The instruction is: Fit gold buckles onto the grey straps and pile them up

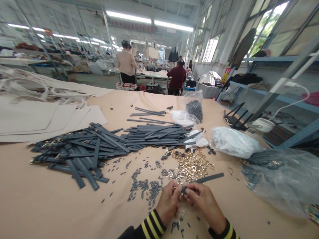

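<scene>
My left hand (169, 200) and my right hand (203, 200) meet close together above the table, fingertips nearly touching. Both are closed in a pinch at the near end of a dark grey strap (210, 178), which runs out to the upper right beyond my right fingers. A bit of gold metal shows at the fingertips, but its shape is mostly hidden. Just past my hands lies a pile of gold buckles (193, 166). Small dark grey pieces (154, 189) are scattered left of my left hand, and a few more (176, 225) lie below.
Flat dark straps (154, 134) lie stacked at mid-table, with straps bearing buckles (84, 152) heaped to their left. Beige sheets (50, 119) cover the far left. Plastic bags (281, 176) sit at right, near a black router (238, 116). Two people (126, 63) work farther back.
</scene>
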`<state>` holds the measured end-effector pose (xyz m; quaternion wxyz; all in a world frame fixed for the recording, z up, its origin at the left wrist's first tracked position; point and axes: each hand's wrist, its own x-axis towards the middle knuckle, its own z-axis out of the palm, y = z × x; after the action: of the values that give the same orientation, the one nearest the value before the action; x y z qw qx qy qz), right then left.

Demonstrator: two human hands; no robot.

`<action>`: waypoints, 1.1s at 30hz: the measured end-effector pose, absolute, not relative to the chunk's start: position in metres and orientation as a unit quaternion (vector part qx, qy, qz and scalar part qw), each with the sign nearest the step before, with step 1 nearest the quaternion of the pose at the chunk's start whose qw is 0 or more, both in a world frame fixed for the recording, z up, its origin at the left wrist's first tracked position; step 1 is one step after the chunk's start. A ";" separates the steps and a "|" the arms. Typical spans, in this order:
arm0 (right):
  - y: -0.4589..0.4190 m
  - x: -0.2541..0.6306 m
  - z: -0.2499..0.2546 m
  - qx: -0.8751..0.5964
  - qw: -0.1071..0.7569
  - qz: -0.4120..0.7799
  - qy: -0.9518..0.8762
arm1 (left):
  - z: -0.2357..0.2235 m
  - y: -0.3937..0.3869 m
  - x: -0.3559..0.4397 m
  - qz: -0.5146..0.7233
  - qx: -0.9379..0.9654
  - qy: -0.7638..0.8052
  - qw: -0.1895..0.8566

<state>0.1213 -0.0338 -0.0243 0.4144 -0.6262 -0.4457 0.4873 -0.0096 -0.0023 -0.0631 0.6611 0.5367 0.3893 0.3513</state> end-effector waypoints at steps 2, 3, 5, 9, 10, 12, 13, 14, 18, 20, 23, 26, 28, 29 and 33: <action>-0.035 0.119 -0.027 -0.625 0.421 0.493 -0.435 | -0.060 -0.002 -0.011 0.349 0.527 0.383 0.674; -0.035 0.118 -0.028 -0.621 0.423 0.496 -0.434 | -0.059 -0.003 -0.011 0.349 0.522 0.383 0.678; -0.035 0.116 -0.031 -0.612 0.432 0.493 -0.444 | -0.057 -0.003 -0.011 0.354 0.513 0.391 0.678; -0.033 0.116 -0.038 -0.642 0.441 0.402 -0.480 | -0.057 -0.002 -0.011 0.354 0.514 0.418 0.660; -0.033 0.116 -0.039 -0.654 0.434 0.377 -0.492 | -0.056 -0.002 -0.011 0.352 0.516 0.423 0.656; -0.033 0.116 -0.041 -0.658 0.414 0.369 -0.510 | -0.055 -0.001 -0.011 0.347 0.522 0.429 0.650; -0.034 0.115 -0.041 -0.652 0.409 0.380 -0.513 | -0.054 -0.001 -0.012 0.346 0.526 0.430 0.648; -0.034 0.114 -0.041 -0.645 0.409 0.393 -0.512 | -0.053 -0.001 -0.012 0.344 0.531 0.430 0.644; -0.034 0.107 -0.034 -0.645 0.409 0.378 -0.523 | -0.050 -0.003 -0.012 0.344 0.547 0.434 0.628; -0.034 0.106 -0.029 -0.655 0.398 0.351 -0.538 | -0.050 -0.004 -0.013 0.341 0.551 0.426 0.631; -0.035 0.109 -0.023 -0.655 0.384 0.336 -0.557 | -0.052 -0.006 -0.014 0.318 0.572 0.389 0.648; -0.037 0.121 -0.015 -0.622 0.360 0.393 -0.574 | -0.054 -0.006 -0.017 0.309 0.584 0.368 0.654; -0.039 0.135 -0.009 -0.627 0.354 0.370 -0.587 | -0.054 -0.005 -0.018 0.306 0.575 0.377 0.658; -0.040 0.143 -0.007 -0.640 0.356 0.325 -0.598 | -0.054 -0.004 -0.018 0.301 0.569 0.383 0.662; -0.042 0.175 0.000 -0.651 0.300 0.158 -0.679 | -0.053 -0.003 -0.017 0.291 0.564 0.391 0.667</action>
<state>0.1753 -0.0416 0.0000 0.3004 -0.6514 -0.6786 0.1579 -0.0175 -0.0030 -0.0527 0.6673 0.5637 0.3905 0.2907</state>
